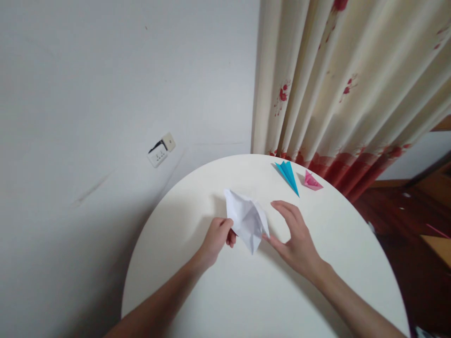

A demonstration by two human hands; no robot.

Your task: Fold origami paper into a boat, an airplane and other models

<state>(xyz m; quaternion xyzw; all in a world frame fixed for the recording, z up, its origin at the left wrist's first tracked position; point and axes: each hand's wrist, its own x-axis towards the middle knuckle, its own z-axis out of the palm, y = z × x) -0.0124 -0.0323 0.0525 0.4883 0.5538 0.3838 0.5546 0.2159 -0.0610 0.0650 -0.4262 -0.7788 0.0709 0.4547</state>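
Observation:
A folded sheet of white paper (244, 217) is held up over the round white table, its creased flaps partly spread with a hollow in the middle. My left hand (219, 234) pinches its left edge between thumb and curled fingers. At the paper's right side is my right hand (294, 237), its fingers stretched out and apart. The right thumb tip touches or nearly touches the paper's right corner; I cannot tell which.
On the far right of the round white table (211, 300) lie a blue paper plane (288, 177) and a small pink paper boat (312, 181). Behind them hangs a flowered curtain (338, 103). A wall socket (158, 155) is at the left, above the table edge.

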